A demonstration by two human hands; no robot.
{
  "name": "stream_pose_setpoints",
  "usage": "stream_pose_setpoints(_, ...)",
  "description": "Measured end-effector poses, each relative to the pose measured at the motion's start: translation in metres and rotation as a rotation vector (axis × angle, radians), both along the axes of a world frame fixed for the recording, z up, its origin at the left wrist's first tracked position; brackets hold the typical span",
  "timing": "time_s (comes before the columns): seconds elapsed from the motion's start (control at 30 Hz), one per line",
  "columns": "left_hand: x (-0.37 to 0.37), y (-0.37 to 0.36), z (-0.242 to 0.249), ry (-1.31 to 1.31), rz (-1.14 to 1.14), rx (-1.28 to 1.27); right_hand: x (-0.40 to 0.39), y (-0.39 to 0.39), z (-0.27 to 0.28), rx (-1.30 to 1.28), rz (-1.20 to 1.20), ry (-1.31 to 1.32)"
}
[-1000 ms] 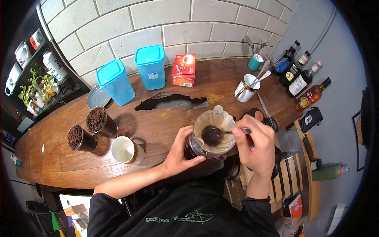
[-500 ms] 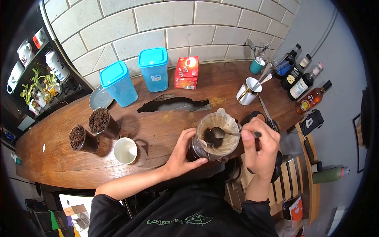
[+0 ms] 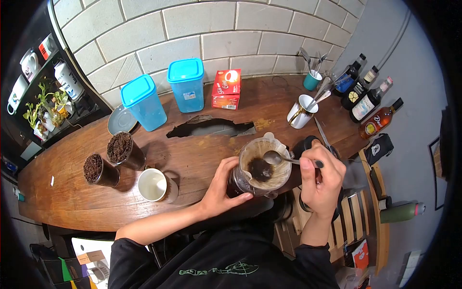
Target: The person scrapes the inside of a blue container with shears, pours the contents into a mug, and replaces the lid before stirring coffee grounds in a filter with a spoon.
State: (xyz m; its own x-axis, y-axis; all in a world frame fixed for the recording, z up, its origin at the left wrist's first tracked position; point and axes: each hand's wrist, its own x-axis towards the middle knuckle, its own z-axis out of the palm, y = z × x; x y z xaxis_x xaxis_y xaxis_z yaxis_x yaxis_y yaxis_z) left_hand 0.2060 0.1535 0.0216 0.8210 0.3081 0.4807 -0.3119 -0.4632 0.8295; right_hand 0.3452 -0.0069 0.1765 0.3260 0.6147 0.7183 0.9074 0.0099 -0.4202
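Note:
My left hand (image 3: 219, 190) is wrapped round the side of a glass coffee carafe (image 3: 235, 183), thumb towards me. On top of the carafe sits a clear coffee dripper lined with a paper filter (image 3: 249, 153). Dark wet coffee (image 3: 260, 169) lies at the bottom of the filter. Pinched in my right hand (image 3: 322, 178) is a metal spoon (image 3: 272, 157), its bowl held over the filter, above the coffee. A black kettle (image 3: 302, 146), mostly hidden, seems to stand behind my right hand.
Left on the wooden table (image 3: 202, 159) stand a white mug (image 3: 172, 191) and two glasses of dark grounds (image 3: 109, 176). Behind are blue containers (image 3: 187, 96), a red box (image 3: 226, 90) and a jagged hole (image 3: 209, 127). Cups with utensils (image 3: 301, 115) and bottles (image 3: 363, 108) stand right.
The spoon has risen from the coffee and shifted right and up, with my right hand moving slightly right. More of the wet coffee shows. My left hand stays put.

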Motion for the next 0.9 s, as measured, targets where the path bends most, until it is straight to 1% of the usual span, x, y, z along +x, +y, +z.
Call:
stream_pose_setpoints(0.03,0.0,0.0,0.0,0.005,0.001,0.002,0.0,0.001,0.0,-0.015,-0.021,-0.021)
stream_pose_setpoints(0.07,0.0,0.0,0.0,0.004,-0.001,0.002,-0.002,0.002,-0.001,-0.036,-0.025,0.025)
stream_pose_setpoints(0.23,0.0,-0.001,0.001,0.003,0.002,-0.023,-0.005,0.004,-0.012,-0.037,-0.017,0.089)
stream_pose_setpoints(0.3,0.0,-0.001,0.0,-0.001,0.002,-0.019,-0.003,0.001,-0.016,-0.04,-0.043,0.196)
stream_pose_setpoints(0.33,0.0,-0.001,-0.001,-0.003,0.003,-0.018,-0.002,0.0,-0.018,-0.04,-0.043,0.195)
stream_pose_setpoints(0.4,0.0,-0.001,0.0,-0.004,0.001,-0.021,0.002,-0.002,-0.024,-0.022,-0.095,0.391)
stream_pose_setpoints(0.43,0.0,-0.001,0.0,-0.005,0.0,-0.024,0.005,-0.004,-0.03,-0.022,-0.097,0.39)
stream_pose_setpoints(0.5,0.0,0.0,-0.001,-0.005,0.001,-0.015,0.01,-0.006,-0.04,0.046,-0.082,0.677)
stream_pose_setpoints(0.53,0.0,0.0,-0.001,-0.005,0.004,-0.004,0.008,-0.004,-0.04,0.081,-0.067,0.76)
stream_pose_setpoints(0.57,0.0,0.0,-0.001,-0.005,0.003,-0.003,0.008,-0.004,-0.038,0.082,-0.067,0.76)
stream_pose_setpoints(0.63,0.0,-0.001,0.002,0.001,0.014,0.01,0.009,-0.003,-0.036,0.109,-0.004,0.961)
stream_pose_setpoints(0.77,0.0,-0.001,0.002,0.007,0.01,0.003,0.012,-0.002,-0.036,0.126,0.039,0.992)
stream_pose_setpoints(0.87,-0.001,-0.001,0.001,0.014,0.004,-0.005,0.012,-0.001,-0.034,0.168,0.063,0.936)
stream_pose_setpoints(0.9,0.0,-0.001,0.002,0.007,0.005,-0.001,0.012,-0.002,-0.034,0.143,0.062,0.797)
